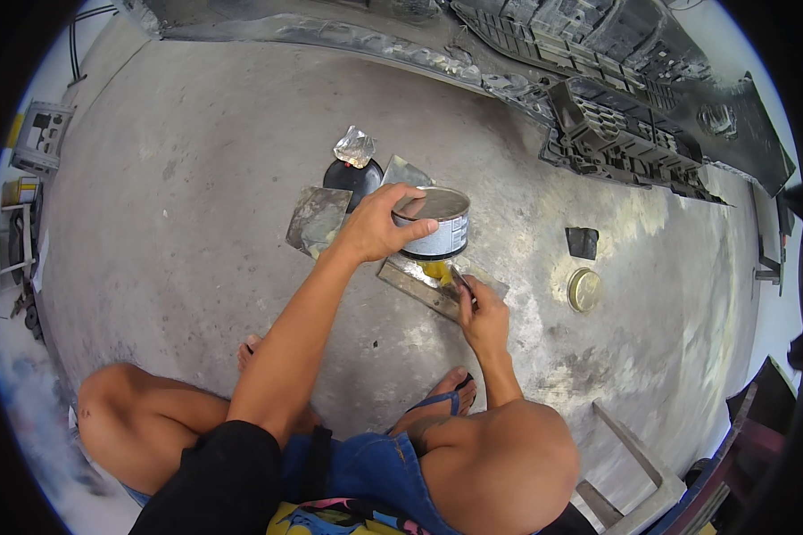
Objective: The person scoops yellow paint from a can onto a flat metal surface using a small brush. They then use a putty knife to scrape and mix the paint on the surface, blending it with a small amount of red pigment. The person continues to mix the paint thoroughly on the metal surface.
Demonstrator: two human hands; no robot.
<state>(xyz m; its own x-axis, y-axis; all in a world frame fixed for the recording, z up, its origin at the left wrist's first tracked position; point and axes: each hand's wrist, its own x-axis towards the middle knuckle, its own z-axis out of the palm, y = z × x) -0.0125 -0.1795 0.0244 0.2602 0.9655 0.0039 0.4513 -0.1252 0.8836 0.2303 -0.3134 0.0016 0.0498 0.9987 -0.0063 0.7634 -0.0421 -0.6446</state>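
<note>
I squat on a bare, stained concrete floor (196,178), my left hand (375,227) gripping the rim of an open tin can (437,223) tipped over a flat metal mixing board (419,285), where a yellow blob of paste (437,270) lies. My right hand (482,316) is closed around a putty knife (459,281) touching that paste. A round can lid (584,290) and a small black block (583,242) lie well apart to my right, a dark car bumper (616,98) along the floor's far edge.
</note>
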